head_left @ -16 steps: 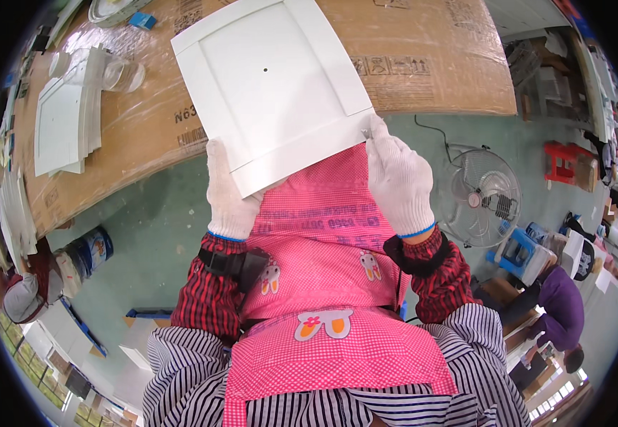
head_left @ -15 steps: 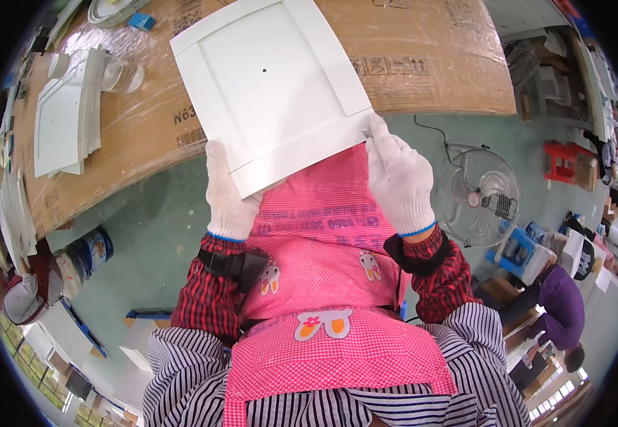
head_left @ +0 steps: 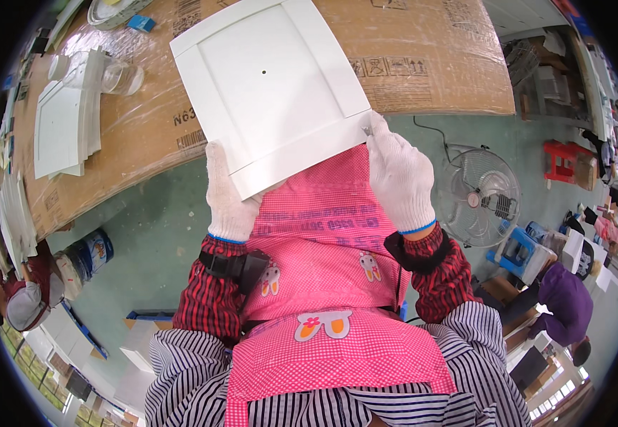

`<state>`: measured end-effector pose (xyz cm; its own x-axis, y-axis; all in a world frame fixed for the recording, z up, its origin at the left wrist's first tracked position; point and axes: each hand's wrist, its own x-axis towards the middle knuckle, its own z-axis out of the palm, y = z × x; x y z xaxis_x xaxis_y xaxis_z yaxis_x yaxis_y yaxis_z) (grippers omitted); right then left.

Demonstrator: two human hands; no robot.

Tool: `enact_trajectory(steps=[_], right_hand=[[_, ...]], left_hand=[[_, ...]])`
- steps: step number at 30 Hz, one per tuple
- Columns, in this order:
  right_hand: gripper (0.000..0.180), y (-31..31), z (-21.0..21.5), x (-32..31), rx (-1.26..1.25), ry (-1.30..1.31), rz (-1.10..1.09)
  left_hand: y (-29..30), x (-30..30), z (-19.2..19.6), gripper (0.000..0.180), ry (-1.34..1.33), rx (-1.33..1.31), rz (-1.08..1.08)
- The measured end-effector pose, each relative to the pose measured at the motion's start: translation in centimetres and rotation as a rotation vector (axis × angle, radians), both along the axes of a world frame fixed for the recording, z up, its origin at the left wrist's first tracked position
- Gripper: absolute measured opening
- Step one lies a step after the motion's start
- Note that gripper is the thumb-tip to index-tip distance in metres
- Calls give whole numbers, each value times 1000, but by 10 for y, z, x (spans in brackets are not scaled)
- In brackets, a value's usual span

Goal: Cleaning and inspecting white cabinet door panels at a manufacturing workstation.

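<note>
A white panel (head_left: 280,78) with a raised frame border and a small dark hole in its recessed middle is tilted before me. Its far part lies over the cardboard-covered table, while the near end juts out past the edge above my pink apron. My left hand (head_left: 232,196), in a white knit glove, is closed on the panel's near left corner, the fingers hidden beneath it. At the near right corner my gloved right hand (head_left: 400,171) is closed, with a small grey piece (head_left: 366,131) showing at its fingertips against the panel edge; its exact kind is too small to tell.
White panels (head_left: 60,128) are stacked on the table (head_left: 458,78) at left, beside clear plastic containers (head_left: 120,77) and a blue box (head_left: 141,22). A floor fan (head_left: 481,199), red stool (head_left: 559,161) and blue stool (head_left: 519,250) stand right. Co-workers are at both sides.
My hands and the panel stay almost in place. The co-worker at the right has shifted slightly, and the one at the far left has moved a little.
</note>
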<state>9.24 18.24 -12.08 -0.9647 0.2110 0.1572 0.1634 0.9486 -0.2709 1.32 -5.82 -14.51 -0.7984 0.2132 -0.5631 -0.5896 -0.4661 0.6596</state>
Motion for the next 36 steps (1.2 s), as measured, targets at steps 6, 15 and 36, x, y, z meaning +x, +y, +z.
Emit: enact_trajectory(steps=[6, 15, 36], right_hand=[[33, -1, -3, 2, 20, 17, 16], [37, -1, -3, 3, 29, 13, 4], [36, 0, -4, 4, 53, -19, 3]], left_hand=[[2, -1, 3, 65, 13, -30, -30], [1, 0, -2, 66, 2, 26, -5], [0, 1, 0, 65, -24, 80, 21]])
